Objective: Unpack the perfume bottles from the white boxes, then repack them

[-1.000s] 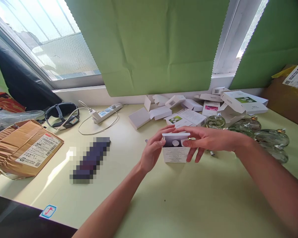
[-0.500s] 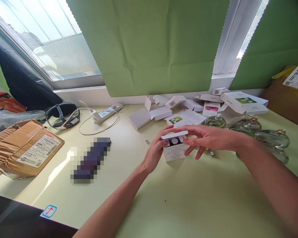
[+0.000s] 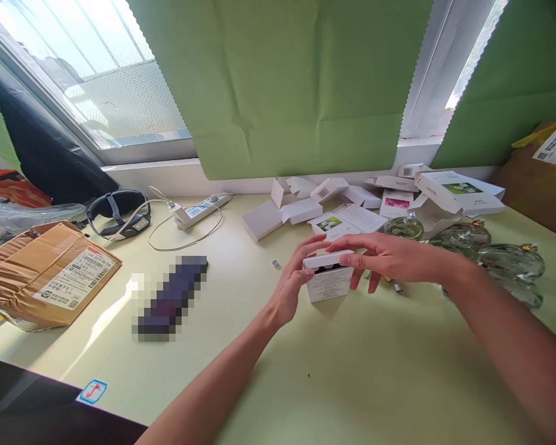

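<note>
A small white carton (image 3: 328, 289) with printed text stands upright on the table in front of me. My left hand (image 3: 290, 284) is wrapped round its left side, thumb near the top front edge. From the right, my right hand (image 3: 389, 256) grips the top flap (image 3: 328, 258) and the right side, thumb at the flap's corner. The flap is folded partly down over the opening, where a strip of dark interior shows. Fingers behind the carton are hidden. A small metallic cap (image 3: 398, 288) lies just right of my right hand's fingers.
Several clear glass bottles (image 3: 509, 262) lie to the right. Opened white cartons (image 3: 264, 221) are heaped along the wall. A tiny cap (image 3: 275, 264), a pixelated dark object (image 3: 171, 296), a power strip (image 3: 199, 210), a headset (image 3: 120, 213) and a brown parcel (image 3: 50, 272) occupy the left.
The carton's top flap has tilted down toward me, covering most of the dark opening. My left thumb has shifted slightly lower at the top edge. The view has moved slightly.
</note>
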The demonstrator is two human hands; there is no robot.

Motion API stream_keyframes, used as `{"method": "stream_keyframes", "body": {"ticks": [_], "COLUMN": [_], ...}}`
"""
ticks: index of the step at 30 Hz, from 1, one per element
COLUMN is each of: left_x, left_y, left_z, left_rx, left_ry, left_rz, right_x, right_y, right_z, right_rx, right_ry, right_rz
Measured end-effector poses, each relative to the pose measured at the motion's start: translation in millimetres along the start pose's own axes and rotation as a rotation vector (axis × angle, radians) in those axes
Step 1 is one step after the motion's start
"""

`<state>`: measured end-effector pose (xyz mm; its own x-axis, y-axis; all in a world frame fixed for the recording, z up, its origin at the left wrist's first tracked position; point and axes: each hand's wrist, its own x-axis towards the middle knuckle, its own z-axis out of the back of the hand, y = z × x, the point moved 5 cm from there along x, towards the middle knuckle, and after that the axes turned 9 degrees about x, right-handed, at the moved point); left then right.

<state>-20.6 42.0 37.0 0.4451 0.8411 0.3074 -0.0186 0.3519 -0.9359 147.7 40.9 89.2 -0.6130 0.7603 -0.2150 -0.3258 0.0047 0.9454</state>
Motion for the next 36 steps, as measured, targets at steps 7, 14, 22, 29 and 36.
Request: {"method": "stream_keyframes", "body": {"ticks": [7,14,22,29,36], "left_x": [-1.0,-1.1,-0.3,-0.8,0.0], "left_y": [-1.1,-5.0,-10.3,-9.5,-10.3], "left_z": [1.0,1.4,7.0,4.8,5.7], "left_rx": [0.022,0.041,0.228,0.244,0.266], "left_ry": [0.006,-0.021,-0.130,-0.096,-0.088], "left_rz": [0.013,0.016,-0.090,-0.100,-0.091], "right_x": [1.0,1.5,1.7,-0.3,0.7], "right_y": [1.8,0.4,-0.5,-0.3,0.9], "right_z": [-1.2,-1.0,1.4,1.4,0.8], "right_rx": [-0.051,-0.047,-0.025,-0.029,-0.031], "right_ry": [0.019,0.011,-0.010,-0.023,-0.031], "right_rz": [0.035,0.028,0.042,0.009,0.010]}}
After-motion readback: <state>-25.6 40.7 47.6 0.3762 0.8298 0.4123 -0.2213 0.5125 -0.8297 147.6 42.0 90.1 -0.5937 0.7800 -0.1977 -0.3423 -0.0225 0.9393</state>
